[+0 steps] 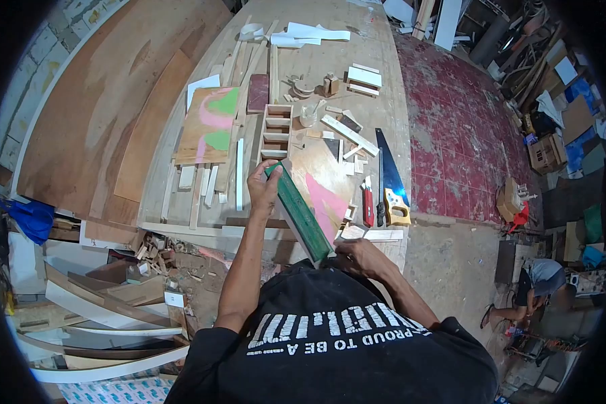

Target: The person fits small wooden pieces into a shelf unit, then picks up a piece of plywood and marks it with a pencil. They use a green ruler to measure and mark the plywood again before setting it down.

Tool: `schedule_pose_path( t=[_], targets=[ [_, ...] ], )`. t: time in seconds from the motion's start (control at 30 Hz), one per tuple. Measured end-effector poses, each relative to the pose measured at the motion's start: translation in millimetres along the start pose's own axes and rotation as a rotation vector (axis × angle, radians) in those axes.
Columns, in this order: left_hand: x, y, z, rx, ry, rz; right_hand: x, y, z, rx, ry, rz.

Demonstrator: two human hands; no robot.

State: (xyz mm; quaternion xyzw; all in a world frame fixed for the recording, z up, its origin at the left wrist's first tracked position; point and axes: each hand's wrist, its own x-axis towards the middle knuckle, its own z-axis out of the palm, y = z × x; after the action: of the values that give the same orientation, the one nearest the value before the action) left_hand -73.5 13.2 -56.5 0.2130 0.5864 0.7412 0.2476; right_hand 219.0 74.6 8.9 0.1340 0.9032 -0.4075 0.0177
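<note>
A long green block (300, 214) slants across the front edge of the workbench, close to the chest. My left hand (264, 187) is closed round its upper end. At its lower end is my right hand (361, 257), with fingers bent in; what it holds, if anything, I cannot make out. Just beyond the block lies a board with a pink patch (324, 199). A small wooden rack with compartments (276, 129) stands past my left hand. To the right are a red-handled tool (367, 205) and a handsaw (391, 176).
The wooden workbench (377, 60) holds a pink and green painted board (209, 124), wood strips and offcuts. Large plywood sheets (81, 114) lean at the left. Curved wooden pieces (108, 306) are at the lower left. A person (544, 279) crouches at the lower right.
</note>
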Motion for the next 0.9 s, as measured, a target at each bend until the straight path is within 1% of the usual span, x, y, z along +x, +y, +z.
schedule_pose_path(
  t=[0.07,0.1,0.17,0.2,0.23,0.3,0.43,0.5,0.57,0.63,0.7,0.83,0.9],
  targets=[
    [1,0,1,0.025,-0.016,0.001,-16,1,-4,0.110,0.055,-0.010],
    [1,2,3,0.046,-0.030,0.009,-19,-1,-10,0.141,0.104,0.030],
    [1,2,6,0.079,-0.030,0.021,-13,-20,-26,0.155,0.149,0.179],
    [2,5,9,0.108,-0.026,0.042,-8,-15,-26,0.113,0.188,0.082],
    [1,8,11,0.107,-0.031,0.043,-5,-13,-22,0.113,0.193,0.084],
    [-2,13,14,0.026,-0.059,0.006,2,-11,-16,0.189,0.215,-0.026],
    [1,11,13,0.080,-0.046,0.062,13,-14,-14,0.120,0.164,0.000],
    [0,9,14,0.004,-0.059,0.023,24,-11,-13,0.119,0.173,-0.031],
    [0,8,14,0.030,-0.057,0.044,38,-10,-16,0.095,0.171,-0.090],
    [-1,7,16,0.073,-0.051,0.076,58,-12,-23,0.100,0.194,-0.135],
    [1,1,15,0.080,-0.050,0.093,83,-10,-29,0.143,0.271,-0.176],
    [0,-6,11,0.116,-0.046,0.103,132,-21,-52,0.080,0.283,-0.203],
    [0,-9,8,0.140,-0.041,0.146,155,-19,-53,0.149,0.353,-0.250]
  ],
)
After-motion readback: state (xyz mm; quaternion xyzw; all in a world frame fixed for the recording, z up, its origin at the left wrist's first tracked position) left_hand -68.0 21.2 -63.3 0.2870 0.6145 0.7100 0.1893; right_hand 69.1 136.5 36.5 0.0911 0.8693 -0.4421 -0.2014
